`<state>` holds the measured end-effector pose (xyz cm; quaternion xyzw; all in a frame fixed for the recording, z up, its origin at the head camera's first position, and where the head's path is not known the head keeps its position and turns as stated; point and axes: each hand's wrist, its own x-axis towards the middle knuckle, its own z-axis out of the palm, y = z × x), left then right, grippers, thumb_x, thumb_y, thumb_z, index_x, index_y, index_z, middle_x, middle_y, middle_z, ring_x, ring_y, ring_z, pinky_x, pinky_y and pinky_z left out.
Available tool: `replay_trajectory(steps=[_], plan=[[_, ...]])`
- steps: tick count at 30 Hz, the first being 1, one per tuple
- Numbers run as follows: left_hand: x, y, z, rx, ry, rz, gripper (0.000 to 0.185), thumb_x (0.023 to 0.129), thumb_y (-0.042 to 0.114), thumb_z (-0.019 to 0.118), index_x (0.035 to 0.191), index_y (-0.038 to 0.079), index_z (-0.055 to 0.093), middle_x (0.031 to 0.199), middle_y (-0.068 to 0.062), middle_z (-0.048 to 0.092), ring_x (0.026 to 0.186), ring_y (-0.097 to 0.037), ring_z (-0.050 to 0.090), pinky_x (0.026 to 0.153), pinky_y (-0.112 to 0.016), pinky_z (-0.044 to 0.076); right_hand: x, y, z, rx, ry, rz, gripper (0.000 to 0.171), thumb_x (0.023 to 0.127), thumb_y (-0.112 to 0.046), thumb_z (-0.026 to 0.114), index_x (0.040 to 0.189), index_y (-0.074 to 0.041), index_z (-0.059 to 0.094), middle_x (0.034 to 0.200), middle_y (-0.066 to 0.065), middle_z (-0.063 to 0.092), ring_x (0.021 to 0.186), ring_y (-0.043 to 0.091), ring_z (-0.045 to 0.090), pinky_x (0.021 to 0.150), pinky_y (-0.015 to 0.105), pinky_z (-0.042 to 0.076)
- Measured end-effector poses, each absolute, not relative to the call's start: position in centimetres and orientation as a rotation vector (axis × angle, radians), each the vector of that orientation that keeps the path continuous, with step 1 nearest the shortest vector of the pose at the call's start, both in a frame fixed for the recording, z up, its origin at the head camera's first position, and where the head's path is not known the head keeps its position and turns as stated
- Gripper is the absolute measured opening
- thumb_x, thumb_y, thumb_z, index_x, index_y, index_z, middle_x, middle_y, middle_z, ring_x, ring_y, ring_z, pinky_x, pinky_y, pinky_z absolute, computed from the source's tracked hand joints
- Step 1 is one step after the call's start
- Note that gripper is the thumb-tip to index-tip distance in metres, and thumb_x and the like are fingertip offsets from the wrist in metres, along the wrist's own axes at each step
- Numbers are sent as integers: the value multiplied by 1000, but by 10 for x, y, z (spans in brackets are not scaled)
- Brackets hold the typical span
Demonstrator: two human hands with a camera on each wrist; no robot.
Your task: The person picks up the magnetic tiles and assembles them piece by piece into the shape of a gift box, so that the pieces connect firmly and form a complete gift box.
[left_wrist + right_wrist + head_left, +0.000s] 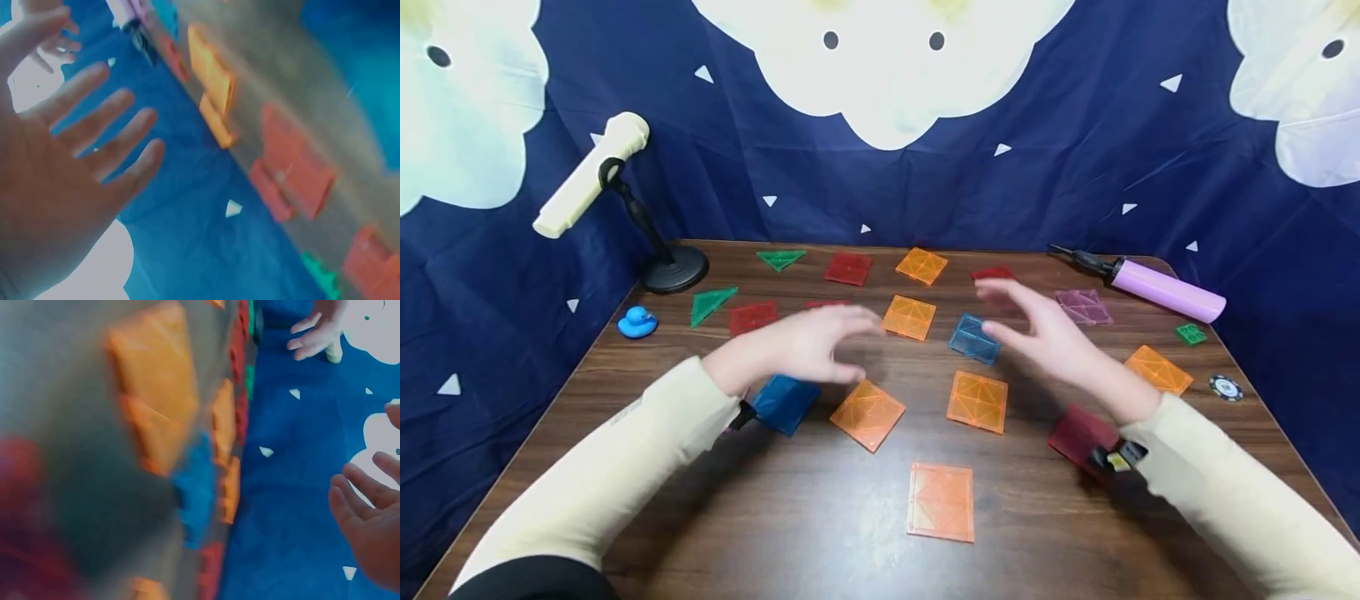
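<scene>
1. The left hand (pixel 808 346) hovered with fingers spread wide, holding nothing, above the middle of the dark wooden tabletop (pixel 820 517).
2. The right hand (pixel 1045 333) was likewise wide and empty, its fingertips nearest the translucent blue square plastic tile (pixel 973 337).
3. Translucent orange square tiles (pixel 867 412) lay flat between them.
4. Seemingly between picks; the next move called for closing fingers on one tile's edge.
</scene>
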<state>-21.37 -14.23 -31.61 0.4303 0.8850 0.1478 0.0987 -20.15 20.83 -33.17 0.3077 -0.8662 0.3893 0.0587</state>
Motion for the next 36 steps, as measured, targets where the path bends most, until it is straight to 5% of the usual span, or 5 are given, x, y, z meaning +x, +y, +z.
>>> replay_trajectory(steps=[13, 25, 36], plan=[[-171, -137, -376, 1321, 2351, 435, 74, 82, 3, 74, 151, 12, 48, 159, -17, 35, 148, -37, 28, 111, -52, 37, -159, 211, -402, 982, -2903, 860, 58, 83, -28, 87, 133, -9, 64, 137, 16, 59, 126, 39, 51, 104, 59, 42], [-165, -111, -384, 1229, 2672, 258, 64, 92, 26, 75, 150, 11, 52, 139, -15, 50, 119, -32, 46, 97, -44, 48, -167, 197, -398, 1146, -2921, 769, 52, 74, -18, 89, 121, -12, 69, 128, 8, 61, 119, 31, 51, 99, 51, 46], [-158, -96, -389, 1405, 2712, 173, 56, 95, 23, 70, 146, 4, 53, 135, -22, 51, 120, -37, 47, 96, -44, 51, -170, 178, -400, 1224, -2921, 734, 56, 70, -17, 87, 122, -12, 66, 130, 9, 59, 122, 32, 49, 98, 53, 47]])
